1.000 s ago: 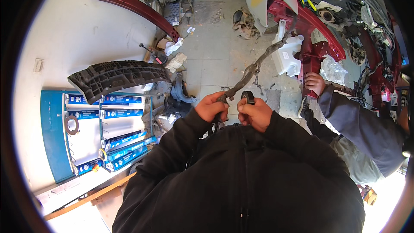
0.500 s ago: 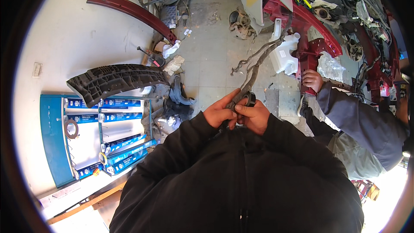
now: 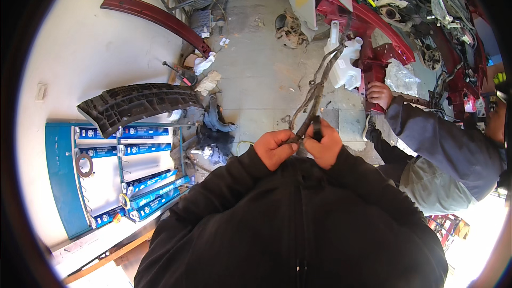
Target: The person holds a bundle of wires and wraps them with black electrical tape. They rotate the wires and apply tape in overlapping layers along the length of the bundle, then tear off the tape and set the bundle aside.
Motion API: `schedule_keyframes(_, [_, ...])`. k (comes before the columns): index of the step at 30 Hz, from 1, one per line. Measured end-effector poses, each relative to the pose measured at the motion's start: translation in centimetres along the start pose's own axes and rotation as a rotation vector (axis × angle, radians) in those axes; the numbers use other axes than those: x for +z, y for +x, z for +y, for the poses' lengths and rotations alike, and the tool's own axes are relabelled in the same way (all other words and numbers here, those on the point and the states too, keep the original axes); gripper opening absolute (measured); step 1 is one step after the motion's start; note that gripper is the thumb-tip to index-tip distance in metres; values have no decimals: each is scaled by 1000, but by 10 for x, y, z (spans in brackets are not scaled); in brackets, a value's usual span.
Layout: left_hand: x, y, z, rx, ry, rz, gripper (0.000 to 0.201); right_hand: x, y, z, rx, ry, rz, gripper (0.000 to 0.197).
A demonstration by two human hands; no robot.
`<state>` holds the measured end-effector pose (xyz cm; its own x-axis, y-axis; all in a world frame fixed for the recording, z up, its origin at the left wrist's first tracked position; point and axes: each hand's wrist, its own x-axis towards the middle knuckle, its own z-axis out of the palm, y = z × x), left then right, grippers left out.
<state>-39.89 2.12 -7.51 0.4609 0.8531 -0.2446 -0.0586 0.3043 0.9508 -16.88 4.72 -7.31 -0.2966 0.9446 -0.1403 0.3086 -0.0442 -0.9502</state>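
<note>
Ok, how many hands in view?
3: left hand gripping the dark harness, right hand with the black roll, a co-worker's hand on the red frame. Others may be hidden.

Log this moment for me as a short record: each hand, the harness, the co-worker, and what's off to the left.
Left hand: pinching the harness
Right hand: holding a black tape roll close beside the harness
Harness: dark, branched; runs from the hands up across the white tank
Co-worker: one hand on the red car frame
Left side: teal rack with blue boxes; black panel above it in the picture
</note>
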Motion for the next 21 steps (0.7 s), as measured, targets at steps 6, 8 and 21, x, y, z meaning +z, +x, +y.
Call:
schedule_keyframes(6, [5, 5, 8, 85, 22, 41, 13, -1, 14, 80, 8, -548, 168, 33])
schedule_keyframes(8, [0, 4, 9, 97, -215, 42, 15, -20, 4, 110, 346, -667, 139, 32])
schedule_keyframes(21, [-38, 16, 7, 282, 1124, 492, 17, -26, 8, 35, -179, -235, -49, 16])
